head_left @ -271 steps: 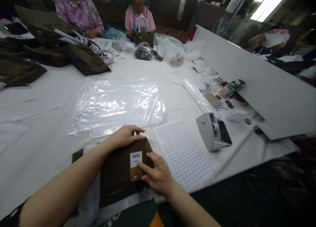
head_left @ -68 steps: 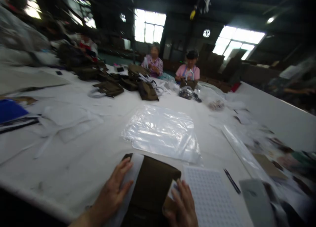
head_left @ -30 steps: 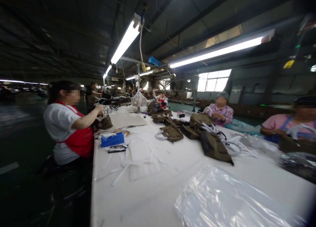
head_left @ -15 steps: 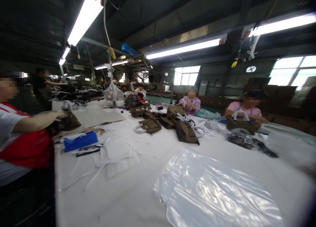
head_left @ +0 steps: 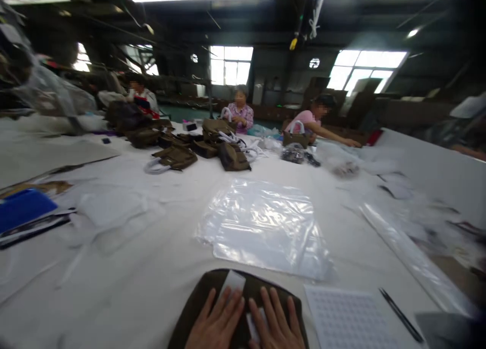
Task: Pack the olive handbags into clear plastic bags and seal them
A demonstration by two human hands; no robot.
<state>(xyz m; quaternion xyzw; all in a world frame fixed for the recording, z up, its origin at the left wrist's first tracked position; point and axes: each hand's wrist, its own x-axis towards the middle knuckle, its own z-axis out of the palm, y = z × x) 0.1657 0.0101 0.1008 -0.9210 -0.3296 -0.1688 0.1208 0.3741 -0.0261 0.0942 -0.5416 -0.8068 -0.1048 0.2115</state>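
Note:
A dark olive fabric piece (head_left: pixel 207 296) lies at the near edge of the white table (head_left: pixel 152 268). My left hand (head_left: pixel 217 324) rests flat on it, fingers stretched out, touching a white paper tag (head_left: pixel 232 279). Beside it my right hand (head_left: pixel 274 324) also lies flat on the fabric, fingers spread, over a small white label (head_left: pixel 252 324). Just beyond the fabric sits a stack of clear plastic bags (head_left: pixel 266 225).
A sheet of small stickers (head_left: pixel 343 321) and a black pen (head_left: pixel 400 314) lie to the right. A blue object (head_left: pixel 23 207) sits at left. Olive bags (head_left: pixel 205 149) are piled at the far end, where three people sit working. A white board (head_left: pixel 436 169) leans at right.
The view has swung back from the long table and co-workers at left, down to the near edge. Both my hands and the olive fabric are in sight again.

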